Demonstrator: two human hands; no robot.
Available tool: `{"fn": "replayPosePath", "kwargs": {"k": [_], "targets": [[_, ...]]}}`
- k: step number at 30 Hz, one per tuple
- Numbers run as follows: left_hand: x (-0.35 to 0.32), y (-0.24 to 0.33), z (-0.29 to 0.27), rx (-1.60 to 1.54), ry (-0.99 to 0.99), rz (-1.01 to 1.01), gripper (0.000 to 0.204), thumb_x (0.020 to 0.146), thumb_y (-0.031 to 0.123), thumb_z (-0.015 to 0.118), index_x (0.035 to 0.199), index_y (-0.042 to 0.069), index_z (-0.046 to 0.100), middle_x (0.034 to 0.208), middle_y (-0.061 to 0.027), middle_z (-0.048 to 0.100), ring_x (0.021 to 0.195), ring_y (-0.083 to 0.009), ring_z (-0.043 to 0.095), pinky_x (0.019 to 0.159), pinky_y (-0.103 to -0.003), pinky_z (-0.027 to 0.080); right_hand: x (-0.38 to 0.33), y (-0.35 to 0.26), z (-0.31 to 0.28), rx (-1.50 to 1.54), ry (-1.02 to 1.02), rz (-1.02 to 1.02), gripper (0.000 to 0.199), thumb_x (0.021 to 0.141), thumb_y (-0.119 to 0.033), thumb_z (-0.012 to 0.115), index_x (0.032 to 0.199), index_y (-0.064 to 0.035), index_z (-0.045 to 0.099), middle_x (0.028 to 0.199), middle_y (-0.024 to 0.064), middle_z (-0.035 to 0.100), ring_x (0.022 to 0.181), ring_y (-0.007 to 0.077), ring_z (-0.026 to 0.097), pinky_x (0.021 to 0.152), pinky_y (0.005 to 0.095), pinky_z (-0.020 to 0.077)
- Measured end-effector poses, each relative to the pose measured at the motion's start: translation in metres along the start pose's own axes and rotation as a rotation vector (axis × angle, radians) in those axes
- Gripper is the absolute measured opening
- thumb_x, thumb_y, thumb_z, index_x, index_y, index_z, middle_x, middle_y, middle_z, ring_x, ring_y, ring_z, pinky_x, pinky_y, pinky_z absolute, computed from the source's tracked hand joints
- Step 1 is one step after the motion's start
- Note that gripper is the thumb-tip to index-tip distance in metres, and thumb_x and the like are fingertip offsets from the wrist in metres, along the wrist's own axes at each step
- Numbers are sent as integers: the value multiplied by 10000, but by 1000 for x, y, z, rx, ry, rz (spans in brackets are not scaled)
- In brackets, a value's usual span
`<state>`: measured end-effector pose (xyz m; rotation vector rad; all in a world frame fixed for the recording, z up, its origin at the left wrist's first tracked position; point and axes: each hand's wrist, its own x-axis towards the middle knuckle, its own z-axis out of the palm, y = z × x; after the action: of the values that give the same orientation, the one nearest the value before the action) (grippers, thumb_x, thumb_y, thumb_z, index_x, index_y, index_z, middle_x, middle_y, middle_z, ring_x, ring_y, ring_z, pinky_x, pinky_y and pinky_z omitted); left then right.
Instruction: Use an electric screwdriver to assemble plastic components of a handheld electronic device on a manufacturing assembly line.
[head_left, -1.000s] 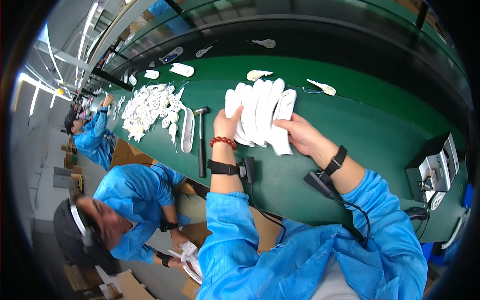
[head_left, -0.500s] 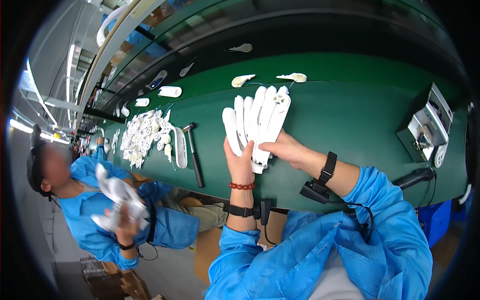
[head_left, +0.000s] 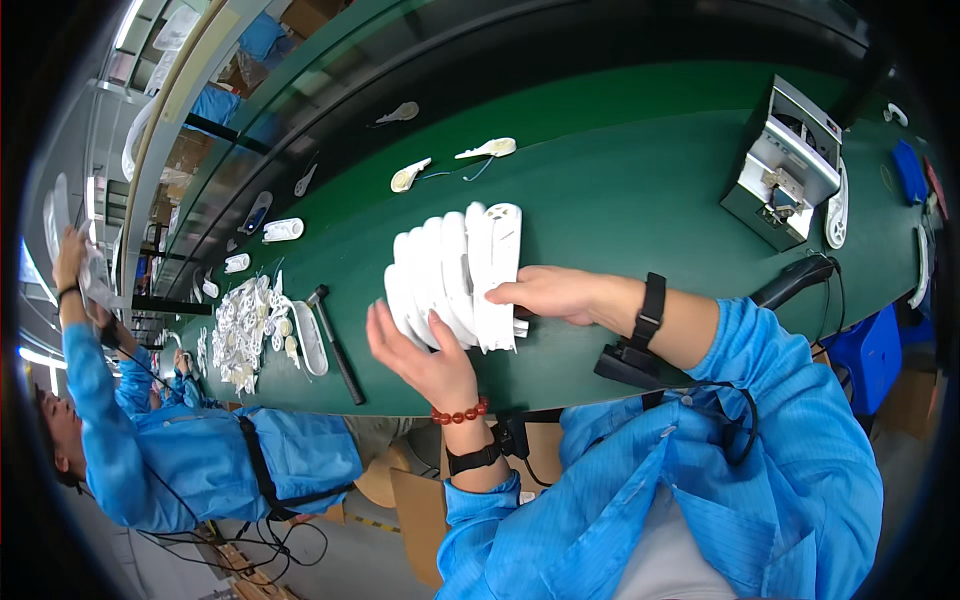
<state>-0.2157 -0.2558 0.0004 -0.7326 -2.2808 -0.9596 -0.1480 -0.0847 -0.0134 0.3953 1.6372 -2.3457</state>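
Clearly the weak spot is the fanned row of long white moulded plastic shells (head_left: 455, 275), which stands on edge on the green conveyor belt (head_left: 620, 170) between the two hands. The left hand (head_left: 420, 355) is spread open, fingers loose and extended, its fingertips pressing against the near end of the row rather than closing around anything. The right hand (head_left: 545, 293) has its fingers curled over the far end, pinching the outermost shell near its lower part. The shells lean against one another at slightly different angles, and I'd judge nothing but that two-sided squeeze keeps them together.

If either hand eased its pressure, the pieces in the middle could splay out or topple flat across the belt. The open left palm gives little hold, so a push slightly off line might make the smooth shells slide past each other and scatter.

Close by lie a dark-handled hammer (head_left: 335, 342) and a heap of small white plastic parts (head_left: 245, 325); fallen shells could mix into that heap. A grey box-shaped bench machine (head_left: 785, 165) sits well apart on the right. A co-worker in a blue smock (head_left: 200, 460) stands to the left with one arm raised, near enough, I think, to jostle the table edge.
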Motion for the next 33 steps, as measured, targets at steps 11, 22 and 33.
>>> {"fn": "replayPosePath", "kwargs": {"k": [11, 22, 33], "targets": [[-21, 84, 67, 66, -499, 350, 456, 873, 152, 628, 1293, 28, 497, 1330, -178, 507, 1262, -366, 468, 998, -505, 393, -112, -10, -85, -183, 392, -98, 354, 966, -206, 486, 1182, 69, 534, 996, 127, 649, 858, 170, 653, 693, 275, 533], [9, 172, 88, -424, -571, -200, 471, 935, 217, 618, 1310, -17, 454, 1176, -167, 575, 987, -231, 605, 829, -331, 487, -141, -3, -110, -288, 510, -253, 386, 957, -121, 504, 1313, 9, 435, 895, 88, 657, 739, 104, 598, 650, 290, 488], [24, 162, 62, -446, -1393, 92, 444, 835, 91, 694, 1247, 1, 556, 1077, -158, 676, 908, -254, 683, 831, -340, 526, -346, -3, -131, -568, 593, 245, 275, 927, -285, 626, 857, -22, 663, 698, 93, 646, 610, 150, 621, 539, 274, 489]]}}
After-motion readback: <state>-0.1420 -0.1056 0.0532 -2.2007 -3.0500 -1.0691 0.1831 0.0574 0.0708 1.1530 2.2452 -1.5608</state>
